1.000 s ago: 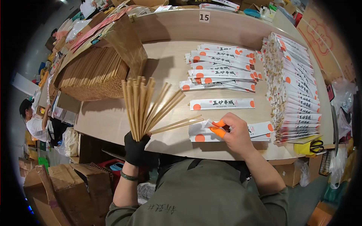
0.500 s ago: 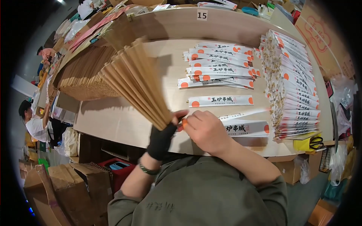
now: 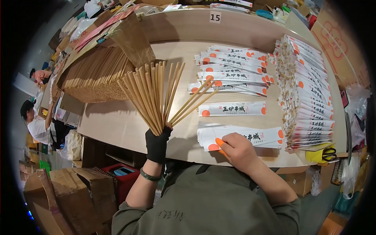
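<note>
My left hand (image 3: 157, 145), in a black fingerless glove, is closed around the lower ends of a bunch of wooden chopsticks (image 3: 154, 96). They fan upward over the table, a few splayed to the right. My right hand (image 3: 238, 150) rests at a fanned stack of white paper chopstick sleeves (image 3: 266, 135) near the table's front edge. Orange covers show on its fingertips, which press together at the left part of the top sleeve. Beyond the stack lies a single sleeve (image 3: 233, 109). Farther back is a loose pile of sleeves (image 3: 235, 74), with chopstick ends poking out at the left.
An open cardboard box (image 3: 135, 39) packed with chopsticks stands at the left. A tall heap of filled sleeves (image 3: 303, 90) lines the right side. Black-handled scissors (image 3: 328, 152) sit at the right front corner. Another person (image 3: 39, 125) works far left.
My right hand has moved away from the left hand, rightward and down onto the sleeve stack. The chopsticks now spread wider and stand more upright. A blurred sleeve above the stack is gone.
</note>
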Tool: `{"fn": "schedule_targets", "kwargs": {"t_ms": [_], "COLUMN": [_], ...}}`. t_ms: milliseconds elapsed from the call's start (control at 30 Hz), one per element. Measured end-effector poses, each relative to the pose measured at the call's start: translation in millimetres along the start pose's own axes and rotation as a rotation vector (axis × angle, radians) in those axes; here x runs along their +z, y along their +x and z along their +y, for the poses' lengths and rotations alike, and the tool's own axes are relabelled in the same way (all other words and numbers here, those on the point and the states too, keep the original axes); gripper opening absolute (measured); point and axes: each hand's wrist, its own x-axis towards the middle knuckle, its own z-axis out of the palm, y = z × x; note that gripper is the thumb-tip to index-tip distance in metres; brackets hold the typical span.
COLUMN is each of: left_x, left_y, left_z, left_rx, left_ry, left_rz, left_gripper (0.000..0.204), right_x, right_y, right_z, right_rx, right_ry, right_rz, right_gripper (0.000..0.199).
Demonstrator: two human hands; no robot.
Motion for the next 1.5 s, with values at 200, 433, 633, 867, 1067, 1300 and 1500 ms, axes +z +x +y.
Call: {"fn": "schedule_targets", "kwargs": {"t_ms": [200, 433, 633, 867, 1067, 1300, 1500], "left_x": [-22, -52, -57, 46, 15, 4, -18], "left_y": [-6, -7, -1, 5, 14, 7, 3], "left_z": [-5, 6, 24, 21, 23, 4, -2], "left_rx": [0.01, 0.159, 0.196, 0.191, 0.05, -0.013, 0.021], "left_ry": [0.126, 0.38, 0.379, -0.47, -0.06, -0.103, 0.104], "left_rz": [-0.019, -0.084, -0.22, -0.362, -0.087, -0.01, 0.074], "left_gripper": [0.016, 0.015, 0.016, 0.022, 0.013, 0.023, 0.018], "right_x": [-8, -29, -32, 1, -11, 6, 5], "right_y": [13, 29, 30, 66, 19, 1, 7], "right_z": [9, 19, 20, -6, -7, 2, 6], "right_rx": [0.266, 0.723, 0.346, -0.077, -0.089, -0.1, 0.121], "right_ry": [0.269, 0.68, 0.327, -0.059, -0.041, -0.037, 0.205], "right_rz": [0.048, 0.085, 0.028, -0.023, -0.078, -0.019, 0.145], "right_gripper": [0.015, 0.013, 0.015, 0.015, 0.017, 0.019, 0.017]}}
